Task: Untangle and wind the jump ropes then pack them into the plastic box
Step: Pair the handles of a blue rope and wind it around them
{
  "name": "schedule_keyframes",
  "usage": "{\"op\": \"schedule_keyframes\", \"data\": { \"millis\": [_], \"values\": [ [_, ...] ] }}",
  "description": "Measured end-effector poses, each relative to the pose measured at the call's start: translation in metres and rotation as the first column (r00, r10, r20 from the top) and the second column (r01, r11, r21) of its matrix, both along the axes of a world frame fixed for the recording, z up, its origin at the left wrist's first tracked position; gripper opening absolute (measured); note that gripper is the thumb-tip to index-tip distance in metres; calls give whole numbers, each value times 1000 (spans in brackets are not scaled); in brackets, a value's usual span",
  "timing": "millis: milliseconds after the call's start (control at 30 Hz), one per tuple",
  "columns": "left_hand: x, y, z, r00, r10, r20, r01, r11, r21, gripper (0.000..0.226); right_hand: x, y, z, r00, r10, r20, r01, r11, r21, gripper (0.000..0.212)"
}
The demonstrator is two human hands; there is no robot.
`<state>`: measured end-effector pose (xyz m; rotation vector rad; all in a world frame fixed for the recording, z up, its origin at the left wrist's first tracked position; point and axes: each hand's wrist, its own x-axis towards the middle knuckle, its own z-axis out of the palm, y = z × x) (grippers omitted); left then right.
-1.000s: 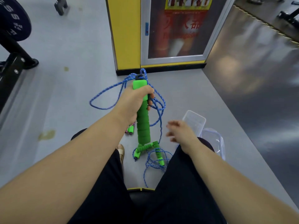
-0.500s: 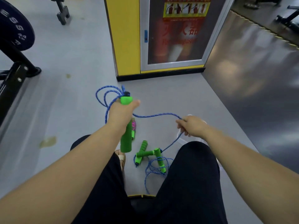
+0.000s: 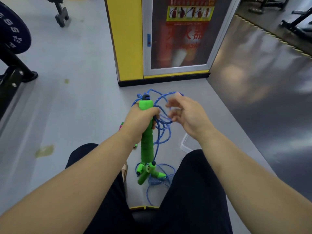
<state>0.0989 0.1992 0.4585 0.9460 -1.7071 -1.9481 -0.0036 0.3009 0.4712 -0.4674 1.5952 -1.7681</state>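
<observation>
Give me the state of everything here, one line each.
left hand, grips green handle upright
green handle, held, rope looped beside it
blue rope, hanging in loose loops
right hand, blurred among loops, grip unclear
floor ropes, tangled, unwound
plastic box, mostly hidden behind right forearm

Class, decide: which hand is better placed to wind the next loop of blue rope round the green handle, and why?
Probably the right hand: it sits among the blue rope loops beside the green handle, while the left hand grips that handle.
</observation>
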Motion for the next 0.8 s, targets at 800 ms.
{"op": "schedule_keyframes", "data": {
  "millis": [800],
  "values": [
    [33,-54,-11,968,203,151,-191,978,-90,20,-27,45,-85,859,453,-237,-151,668,729,19]
  ]
}}
